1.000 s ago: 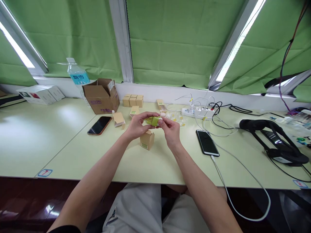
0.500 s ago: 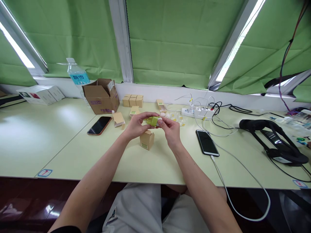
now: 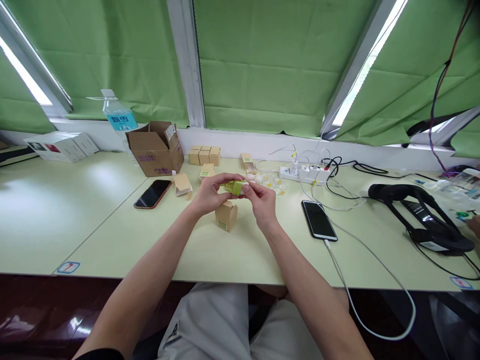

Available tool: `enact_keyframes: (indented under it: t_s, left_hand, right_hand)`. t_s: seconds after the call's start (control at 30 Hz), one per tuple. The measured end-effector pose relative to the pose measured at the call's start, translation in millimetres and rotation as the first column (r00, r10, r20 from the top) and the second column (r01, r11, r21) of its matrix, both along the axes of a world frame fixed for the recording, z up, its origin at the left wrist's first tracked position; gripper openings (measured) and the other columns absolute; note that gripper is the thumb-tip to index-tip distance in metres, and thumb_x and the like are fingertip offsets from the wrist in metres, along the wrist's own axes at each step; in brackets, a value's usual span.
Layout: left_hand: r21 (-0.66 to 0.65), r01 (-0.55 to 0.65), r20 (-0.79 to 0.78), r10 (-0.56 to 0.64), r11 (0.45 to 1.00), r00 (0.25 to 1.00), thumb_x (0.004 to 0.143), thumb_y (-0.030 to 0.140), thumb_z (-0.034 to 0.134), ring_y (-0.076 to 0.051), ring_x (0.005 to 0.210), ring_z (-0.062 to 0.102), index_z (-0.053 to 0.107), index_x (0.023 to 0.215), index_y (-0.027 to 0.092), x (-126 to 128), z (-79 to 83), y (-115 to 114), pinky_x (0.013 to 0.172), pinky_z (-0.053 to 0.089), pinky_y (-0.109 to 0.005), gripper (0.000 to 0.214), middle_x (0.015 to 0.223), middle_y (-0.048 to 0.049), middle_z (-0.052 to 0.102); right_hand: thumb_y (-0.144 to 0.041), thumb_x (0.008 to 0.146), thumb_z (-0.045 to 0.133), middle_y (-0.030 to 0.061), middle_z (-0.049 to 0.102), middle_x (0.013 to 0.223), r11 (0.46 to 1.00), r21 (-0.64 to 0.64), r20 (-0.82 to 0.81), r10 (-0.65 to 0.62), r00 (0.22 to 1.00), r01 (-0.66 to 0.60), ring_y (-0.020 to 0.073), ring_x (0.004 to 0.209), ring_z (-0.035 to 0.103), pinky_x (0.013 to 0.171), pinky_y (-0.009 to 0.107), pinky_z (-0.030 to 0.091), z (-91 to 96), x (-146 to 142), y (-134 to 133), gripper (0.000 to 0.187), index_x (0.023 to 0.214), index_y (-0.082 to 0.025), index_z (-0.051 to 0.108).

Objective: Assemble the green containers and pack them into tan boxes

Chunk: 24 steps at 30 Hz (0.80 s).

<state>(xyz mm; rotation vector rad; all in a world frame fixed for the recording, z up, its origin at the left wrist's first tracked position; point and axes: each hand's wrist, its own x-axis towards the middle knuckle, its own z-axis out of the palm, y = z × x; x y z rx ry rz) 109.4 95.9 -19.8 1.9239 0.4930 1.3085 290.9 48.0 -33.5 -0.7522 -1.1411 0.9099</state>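
Observation:
Between my hands is a small yellow-green plastic item with a white end [image 3: 237, 187]; its exact kind is unclear. My left hand [image 3: 213, 194] is closed on its left side, thumb below and fingers above. My right hand [image 3: 262, 200] pinches the white end at the right. Just below, on the table, stands a small open cardboard box [image 3: 226, 216] with a green label. Clear plastic pieces with yellow parts [image 3: 275, 184] lie behind my right hand. Opened small boxes, one of them a tan carton [image 3: 182, 184], rest to the left.
A black phone [image 3: 153, 194] lies at left, near a large cardboard box [image 3: 155, 150]. Several small closed boxes [image 3: 204, 155] stand at the back. At right are a charging phone [image 3: 319, 220], a power strip [image 3: 304, 174], loose cables and a black headset [image 3: 422, 217]. Another person's hand [image 3: 474, 225] shows at the right edge.
My hands keep nearly the same pose around the yellow-green item, with only slight finger movement. Another person's hand has come into view at the right edge.

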Motion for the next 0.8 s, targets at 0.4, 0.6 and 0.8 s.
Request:
enact_keyframes:
  t_s: [0.4, 0.6, 0.8]
  left_hand:
    - [0.002, -0.026, 0.009, 0.026, 1.000, 1.000, 0.081, 0.030, 0.092, -0.033, 0.128, 0.076, 0.084, 0.123, 0.023, 1.8, -1.0, 0.3, 0.106, 0.067, -0.047, 0.043, 0.130, -0.0123, 0.083]
    - [-0.059, -0.003, 0.061, 0.007, 0.998, 0.998, 0.076, 0.028, 0.097, -0.034, 0.127, 0.076, 0.083, 0.119, 0.021, 6.2, -2.5, -1.8, 0.089, 0.073, -0.040, 0.045, 0.129, -0.0140, 0.082]
    - [-0.082, -0.001, 0.079, 0.008, 0.997, 0.997, 0.075, 0.028, 0.096, -0.034, 0.125, 0.078, 0.083, 0.115, 0.020, 9.1, -1.2, -4.4, 0.079, 0.073, -0.036, 0.043, 0.127, -0.0145, 0.083]
  right_hand:
    - [-0.068, 0.077, 0.092, 0.0022, 0.083, 0.087, 1.000, -0.012, -0.015, -0.005, 1.000, 0.005, 0.0221, 0.080, 0.074, 0.085, 0.045, 0.070, -2.6, -2.7, 0.4, 0.050, 0.095, -0.022, 0.090]
    - [-0.066, 0.078, 0.092, 0.0020, 0.083, 0.086, 1.000, -0.005, -0.037, -0.018, 0.999, 0.018, 0.0209, 0.077, 0.072, 0.083, 0.043, 0.069, -3.7, -5.5, -0.9, 0.047, 0.094, -0.022, 0.090]
    - [-0.066, 0.080, 0.090, 0.0023, 0.084, 0.088, 0.998, 0.020, -0.016, -0.052, 0.999, 0.052, 0.0213, 0.079, 0.073, 0.082, 0.042, 0.068, -4.8, -6.0, -1.9, 0.047, 0.098, -0.022, 0.090]
